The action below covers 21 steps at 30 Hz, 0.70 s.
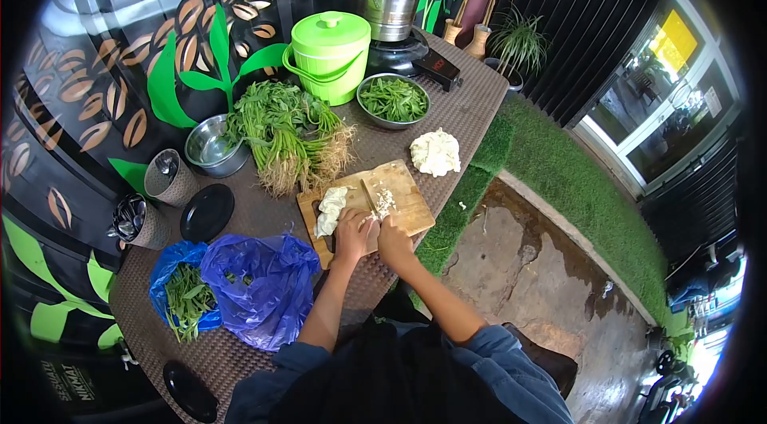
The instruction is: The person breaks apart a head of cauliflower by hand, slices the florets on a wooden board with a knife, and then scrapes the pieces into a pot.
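Note:
On a wooden cutting board (411, 212) my right hand (394, 240) is closed round the handle of a knife (369, 195), whose blade points away from me across the board. My left hand (351, 234) is bent with its fingertips beside the blade, pressing on a white food piece mostly hidden under them. Small chopped white bits (385, 200) lie just right of the blade. A larger pale, folded white chunk (330, 211) rests on the board left of my left hand. Beyond the board's right corner sits a lumpy white mass (435, 153) on the table.
A bundle of leafy greens with roots (296, 132) lies behind the board, near a bowl of cut greens (393, 99), a green lidded bucket (329, 56) and a pot (389, 8) on a cooker. Left are a metal bowl (216, 148) and blue plastic bags (264, 288).

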Each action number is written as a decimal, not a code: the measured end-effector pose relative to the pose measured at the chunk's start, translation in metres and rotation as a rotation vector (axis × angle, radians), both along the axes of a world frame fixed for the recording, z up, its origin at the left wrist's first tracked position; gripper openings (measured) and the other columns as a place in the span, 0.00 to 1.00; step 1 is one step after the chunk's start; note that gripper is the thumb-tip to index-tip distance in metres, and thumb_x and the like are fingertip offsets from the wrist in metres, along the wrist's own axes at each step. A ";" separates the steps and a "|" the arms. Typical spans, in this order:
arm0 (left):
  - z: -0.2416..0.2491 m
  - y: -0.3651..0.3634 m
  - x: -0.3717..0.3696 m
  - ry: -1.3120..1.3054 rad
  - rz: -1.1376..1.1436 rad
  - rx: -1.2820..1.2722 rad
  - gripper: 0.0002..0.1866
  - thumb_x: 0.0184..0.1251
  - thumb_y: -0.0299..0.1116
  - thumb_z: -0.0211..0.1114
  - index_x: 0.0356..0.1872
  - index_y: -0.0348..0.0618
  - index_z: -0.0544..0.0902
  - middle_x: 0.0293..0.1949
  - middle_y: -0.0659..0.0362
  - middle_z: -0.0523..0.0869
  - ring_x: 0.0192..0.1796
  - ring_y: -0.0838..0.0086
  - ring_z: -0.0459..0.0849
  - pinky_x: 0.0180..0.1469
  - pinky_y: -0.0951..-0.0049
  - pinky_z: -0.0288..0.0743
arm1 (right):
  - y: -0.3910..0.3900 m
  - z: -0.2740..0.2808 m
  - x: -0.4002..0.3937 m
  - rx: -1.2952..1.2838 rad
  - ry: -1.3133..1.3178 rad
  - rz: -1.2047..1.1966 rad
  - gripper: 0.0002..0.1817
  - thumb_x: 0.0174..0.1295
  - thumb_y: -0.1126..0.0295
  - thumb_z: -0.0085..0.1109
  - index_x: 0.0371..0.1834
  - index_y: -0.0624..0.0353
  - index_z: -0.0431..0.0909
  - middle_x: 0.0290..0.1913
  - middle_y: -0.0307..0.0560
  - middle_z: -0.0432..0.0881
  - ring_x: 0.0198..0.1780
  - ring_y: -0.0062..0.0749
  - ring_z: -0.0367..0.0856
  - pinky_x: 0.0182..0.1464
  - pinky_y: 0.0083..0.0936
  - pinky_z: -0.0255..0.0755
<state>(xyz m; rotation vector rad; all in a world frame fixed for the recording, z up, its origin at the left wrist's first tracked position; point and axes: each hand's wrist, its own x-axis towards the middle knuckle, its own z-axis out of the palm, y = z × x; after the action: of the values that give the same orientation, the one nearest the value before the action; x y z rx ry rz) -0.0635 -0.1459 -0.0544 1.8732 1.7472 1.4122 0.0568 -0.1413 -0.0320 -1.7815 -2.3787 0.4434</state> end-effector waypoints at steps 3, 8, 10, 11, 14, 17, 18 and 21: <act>0.000 0.001 0.000 0.002 -0.011 -0.006 0.08 0.53 0.24 0.66 0.35 0.35 0.84 0.37 0.51 0.83 0.46 0.57 0.77 0.49 0.62 0.72 | 0.000 -0.011 -0.006 0.026 -0.013 -0.032 0.20 0.64 0.67 0.47 0.53 0.71 0.61 0.31 0.60 0.82 0.32 0.51 0.85 0.34 0.38 0.80; -0.001 -0.001 0.000 -0.006 -0.016 0.004 0.07 0.54 0.25 0.66 0.35 0.35 0.84 0.37 0.51 0.82 0.46 0.57 0.77 0.50 0.63 0.72 | 0.016 -0.005 0.003 0.041 -0.025 0.016 0.20 0.65 0.67 0.47 0.54 0.71 0.61 0.32 0.59 0.83 0.31 0.50 0.85 0.32 0.37 0.81; -0.001 0.000 -0.001 0.001 -0.011 0.017 0.07 0.54 0.25 0.66 0.35 0.36 0.84 0.37 0.51 0.82 0.46 0.57 0.77 0.50 0.63 0.71 | 0.013 -0.002 0.007 0.008 -0.069 0.076 0.18 0.65 0.67 0.46 0.51 0.69 0.62 0.32 0.59 0.83 0.31 0.50 0.85 0.31 0.36 0.80; -0.002 0.000 -0.001 -0.004 -0.014 0.012 0.07 0.54 0.24 0.66 0.35 0.36 0.84 0.37 0.51 0.82 0.46 0.57 0.77 0.50 0.63 0.71 | 0.008 -0.003 0.005 0.008 -0.069 0.078 0.18 0.65 0.67 0.46 0.51 0.69 0.62 0.32 0.59 0.83 0.31 0.50 0.85 0.31 0.36 0.80; 0.000 0.000 0.000 -0.011 -0.021 -0.003 0.07 0.54 0.25 0.65 0.35 0.35 0.84 0.37 0.50 0.82 0.46 0.56 0.77 0.50 0.63 0.71 | -0.003 -0.003 -0.006 -0.061 -0.015 -0.032 0.17 0.64 0.67 0.47 0.50 0.68 0.63 0.33 0.59 0.83 0.35 0.51 0.85 0.34 0.38 0.80; 0.001 0.000 -0.001 -0.015 -0.022 -0.016 0.07 0.55 0.25 0.64 0.35 0.34 0.84 0.37 0.50 0.82 0.46 0.56 0.77 0.50 0.62 0.71 | 0.000 -0.004 -0.010 -0.008 0.000 -0.068 0.13 0.64 0.67 0.47 0.45 0.66 0.63 0.32 0.59 0.83 0.34 0.52 0.85 0.35 0.39 0.80; 0.001 -0.001 0.000 -0.022 -0.022 -0.016 0.07 0.55 0.25 0.64 0.35 0.34 0.84 0.37 0.50 0.82 0.46 0.56 0.77 0.50 0.62 0.71 | 0.003 -0.002 -0.007 0.015 0.011 -0.031 0.13 0.65 0.67 0.47 0.46 0.66 0.63 0.31 0.59 0.83 0.34 0.52 0.85 0.34 0.39 0.80; 0.000 -0.001 0.000 -0.035 -0.019 -0.029 0.07 0.55 0.24 0.64 0.35 0.34 0.84 0.37 0.50 0.83 0.47 0.56 0.77 0.51 0.62 0.71 | 0.002 0.009 -0.002 -0.007 0.000 0.000 0.13 0.64 0.68 0.46 0.46 0.65 0.63 0.31 0.59 0.83 0.33 0.52 0.85 0.33 0.39 0.80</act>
<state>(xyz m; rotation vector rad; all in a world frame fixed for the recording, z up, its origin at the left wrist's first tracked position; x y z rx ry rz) -0.0637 -0.1469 -0.0540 1.8343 1.7192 1.3966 0.0552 -0.1394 -0.0232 -1.7840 -2.3803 0.4531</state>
